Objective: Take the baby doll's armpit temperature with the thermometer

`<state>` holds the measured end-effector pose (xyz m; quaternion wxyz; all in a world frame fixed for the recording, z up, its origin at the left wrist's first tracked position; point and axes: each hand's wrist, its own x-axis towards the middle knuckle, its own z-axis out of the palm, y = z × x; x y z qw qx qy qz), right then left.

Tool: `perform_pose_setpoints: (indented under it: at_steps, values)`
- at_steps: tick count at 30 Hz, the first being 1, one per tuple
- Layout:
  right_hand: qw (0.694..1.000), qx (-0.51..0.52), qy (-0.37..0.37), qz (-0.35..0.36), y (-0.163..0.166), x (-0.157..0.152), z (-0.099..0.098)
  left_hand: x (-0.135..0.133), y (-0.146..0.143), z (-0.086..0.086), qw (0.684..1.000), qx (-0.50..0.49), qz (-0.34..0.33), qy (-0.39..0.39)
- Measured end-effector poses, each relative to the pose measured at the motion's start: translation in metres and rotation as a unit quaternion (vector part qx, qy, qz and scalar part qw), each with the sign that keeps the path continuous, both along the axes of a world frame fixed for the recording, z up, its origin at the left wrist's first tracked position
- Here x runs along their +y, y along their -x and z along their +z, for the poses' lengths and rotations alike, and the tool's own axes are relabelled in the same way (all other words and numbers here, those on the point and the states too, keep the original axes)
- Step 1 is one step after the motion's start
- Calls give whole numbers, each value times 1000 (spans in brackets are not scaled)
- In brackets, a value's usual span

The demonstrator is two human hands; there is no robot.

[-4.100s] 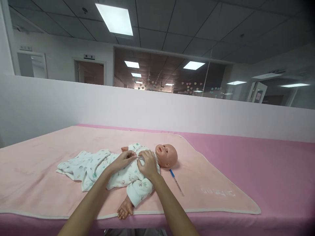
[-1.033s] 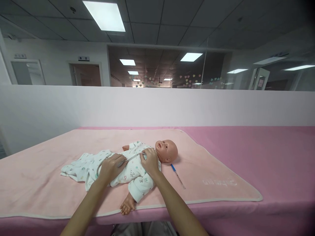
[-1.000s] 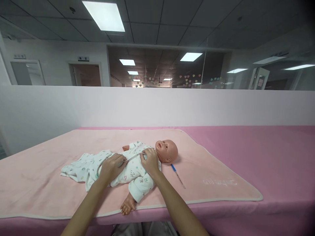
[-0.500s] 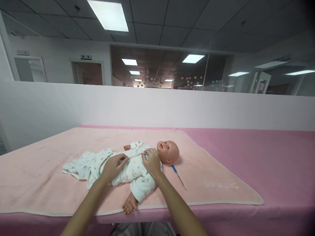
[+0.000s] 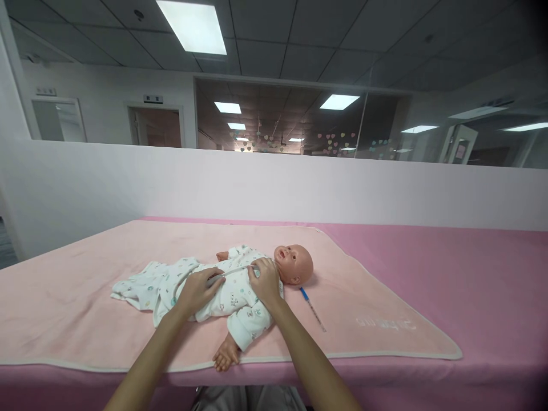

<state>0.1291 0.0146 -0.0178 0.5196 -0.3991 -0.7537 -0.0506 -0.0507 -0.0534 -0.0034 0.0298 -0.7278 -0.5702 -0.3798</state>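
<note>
A baby doll (image 5: 295,265) lies on its back in a white printed baby gown (image 5: 233,299), its head to the right. My left hand (image 5: 199,291) rests at the doll's belly, fingers closed on one end of a thin white strip (image 5: 235,270). Something greyish shows between those fingers. Over the upper chest, just below the doll's chin, my right hand (image 5: 265,279) pinches the strip's other end. The strip runs taut across the gown's front; whether it belongs to the gown, I cannot tell. My fingers partly hide both ends.
A blue-capped thermometer-like stick (image 5: 312,308) lies beside the doll's head, right of my forearm. Under everything is a peach blanket (image 5: 385,297) with a pale border, spread on a pink-covered table (image 5: 492,285). A white partition (image 5: 274,185) stands behind.
Both hands stay almost where they were, with the strip still between them. The whole view has shifted very slightly.
</note>
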Motion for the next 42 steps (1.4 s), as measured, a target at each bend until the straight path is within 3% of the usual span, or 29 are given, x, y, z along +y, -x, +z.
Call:
perform_pose_setpoints:
  at_steps: [6, 22, 25, 29, 31, 34, 39, 42]
  values:
    - [1000, -3, 7, 2, -1, -2, 2, -1, 0, 3, 1000, -25, 2, 8]
    - [1000, 23, 5, 8, -2, -5, 5, -3, -5, 0, 997, 37, 57, -30]
    - [999, 34, 1, 4, -3, -5, 5, -3, -6, 7, 994, 25, 91, -56]
    - [999, 36, -2, 1, -3, -4, 4, 10, -20, 29, 981, -58, 127, -132]
    - [999, 33, -3, 0, -3, -4, 3, 25, -34, 40, 980, -98, 90, -149]
    - [999, 36, -7, 3, -2, -5, 4, 50, -57, 44, 984, -132, 3, -116]
    - [992, 122, -33, 13, -18, -25, 21, 74, -72, 24, 972, -133, -176, 86]
    - [985, 172, -24, -15, -45, -47, 27, 74, -69, 15, 964, -131, -196, 121]
